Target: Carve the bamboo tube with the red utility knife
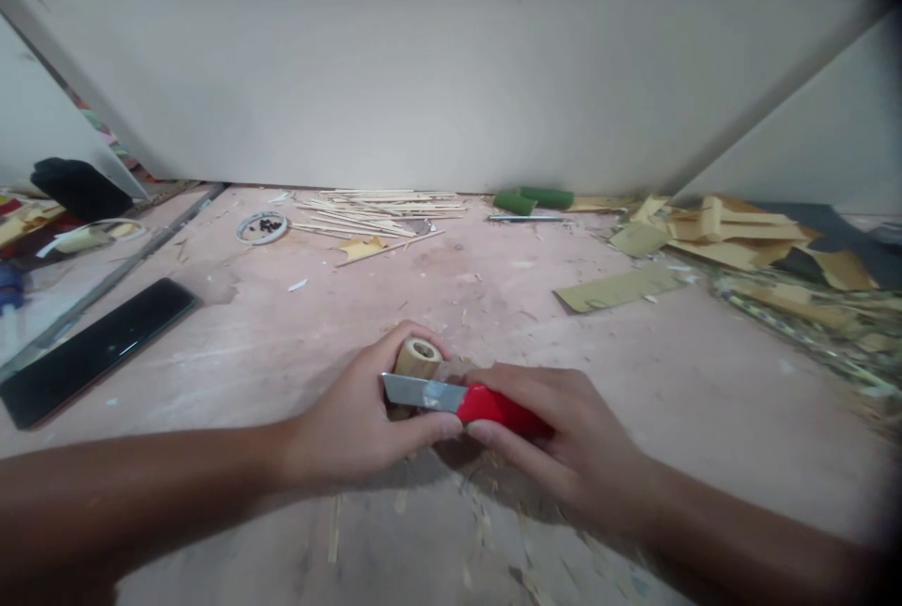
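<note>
Near the middle of the worktop, my left hand (359,413) is closed around a short, pale hollow tube (416,357) that looks like bamboo. Its round open end points up and away from me. My right hand (564,418) grips the red handle of a knife (415,393). The flat blade points left and lies across the near side of the tube, close to my left thumb. The lower part of the tube is hidden by the blade and my fingers. Shavings (486,521) are scattered below my hands.
A black phone (99,343) lies at left. Along the back sit a round dish (261,227) with small dark bits, several thin sticks (381,211) and green tubes (532,200). Sandpaper pieces (620,288) and a heap of tan scraps (733,230) occupy the right. A white partition (423,70) rises behind.
</note>
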The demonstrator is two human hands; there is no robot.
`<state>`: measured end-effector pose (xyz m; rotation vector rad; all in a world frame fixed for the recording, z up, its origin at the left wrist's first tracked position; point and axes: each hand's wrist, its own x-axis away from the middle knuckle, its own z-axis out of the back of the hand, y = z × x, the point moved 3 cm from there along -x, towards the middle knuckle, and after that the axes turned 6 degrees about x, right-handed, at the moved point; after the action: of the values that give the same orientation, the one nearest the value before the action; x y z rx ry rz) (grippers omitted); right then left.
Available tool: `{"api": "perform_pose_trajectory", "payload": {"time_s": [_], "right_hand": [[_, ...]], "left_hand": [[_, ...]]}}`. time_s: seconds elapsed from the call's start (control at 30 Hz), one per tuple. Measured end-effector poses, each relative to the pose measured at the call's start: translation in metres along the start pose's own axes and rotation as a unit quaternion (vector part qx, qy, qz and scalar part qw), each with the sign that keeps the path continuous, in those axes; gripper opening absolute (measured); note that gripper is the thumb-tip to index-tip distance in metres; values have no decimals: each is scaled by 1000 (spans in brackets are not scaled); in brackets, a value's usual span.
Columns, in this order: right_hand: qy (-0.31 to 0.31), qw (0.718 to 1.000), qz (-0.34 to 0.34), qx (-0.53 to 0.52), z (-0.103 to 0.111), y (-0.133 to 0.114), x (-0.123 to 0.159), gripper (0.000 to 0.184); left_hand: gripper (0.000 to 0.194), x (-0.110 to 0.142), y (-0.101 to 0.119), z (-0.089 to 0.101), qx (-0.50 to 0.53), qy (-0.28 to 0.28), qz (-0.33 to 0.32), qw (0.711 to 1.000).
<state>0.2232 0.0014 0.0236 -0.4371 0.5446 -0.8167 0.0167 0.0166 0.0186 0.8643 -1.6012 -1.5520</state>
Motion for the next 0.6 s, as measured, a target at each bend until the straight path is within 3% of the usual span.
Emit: {"api": "perform_pose_trajectory", "payload": {"time_s": [0.6], "right_hand": [[-15, 999, 23, -32, 0, -1, -2, 18]], "left_hand": [[55, 2, -4, 1, 8, -7, -15, 1000]]}}
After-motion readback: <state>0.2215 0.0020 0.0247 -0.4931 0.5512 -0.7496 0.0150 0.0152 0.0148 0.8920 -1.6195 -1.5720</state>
